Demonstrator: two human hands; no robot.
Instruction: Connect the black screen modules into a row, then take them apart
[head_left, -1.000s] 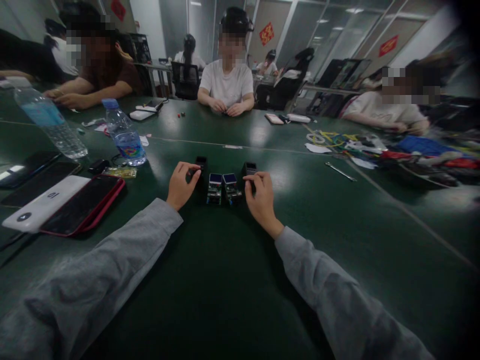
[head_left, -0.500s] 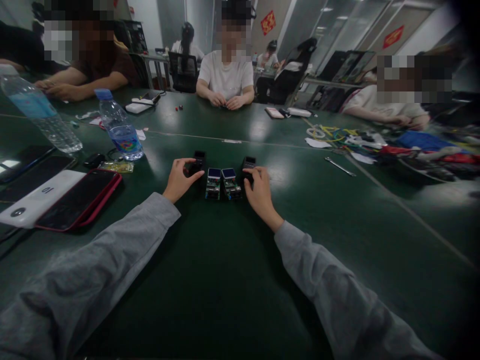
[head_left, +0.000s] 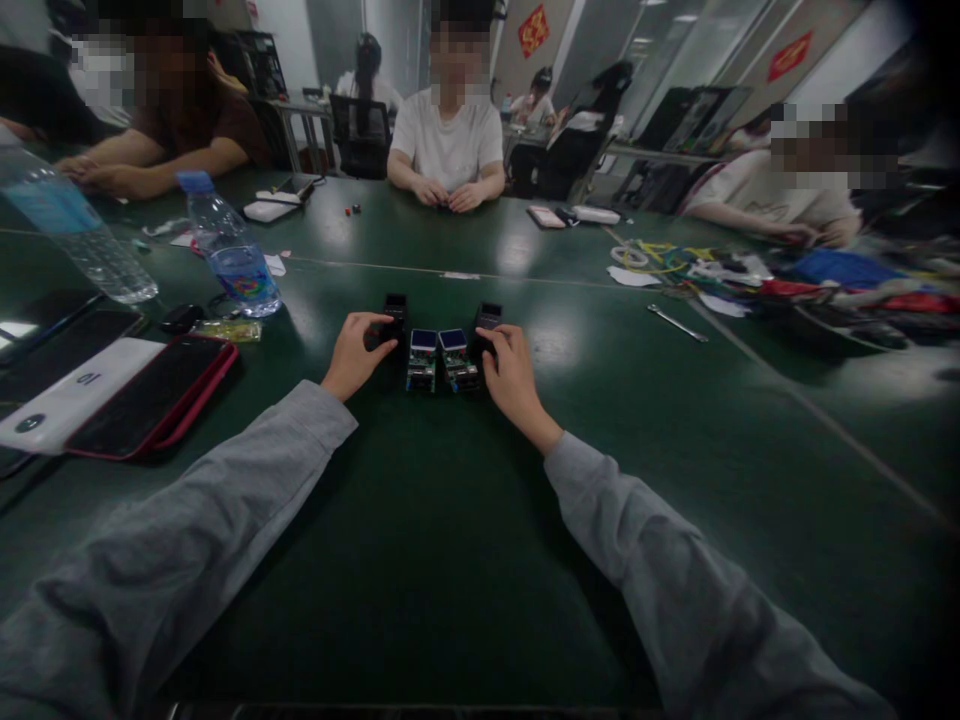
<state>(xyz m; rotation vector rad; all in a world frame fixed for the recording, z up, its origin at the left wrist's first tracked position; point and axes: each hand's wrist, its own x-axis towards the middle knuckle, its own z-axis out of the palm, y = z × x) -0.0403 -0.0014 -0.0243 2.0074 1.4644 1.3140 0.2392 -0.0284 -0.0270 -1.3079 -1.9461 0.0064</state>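
Observation:
Two small circuit boards with blue screens (head_left: pixel 439 358) lie side by side on the green table (head_left: pixel 465 560). A black box-shaped part (head_left: pixel 393 312) stands left of them, and my left hand (head_left: pixel 354 352) is closed around it with thumb and fingers. Another black part (head_left: pixel 486 322) stands right of the boards, and my right hand (head_left: pixel 508 378) grips it with curled fingers. Both arms wear grey sleeves.
Two water bottles (head_left: pixel 229 256) stand at the left, with phones and a white power bank (head_left: pixel 71 393) nearer me. A metal tool (head_left: pixel 677 323) and a pile of cables and parts (head_left: pixel 750 275) lie to the right. Other people sit around the table's far side.
Both hands stay on the black parts. The whole scene has slid slightly up and left as my head moved.

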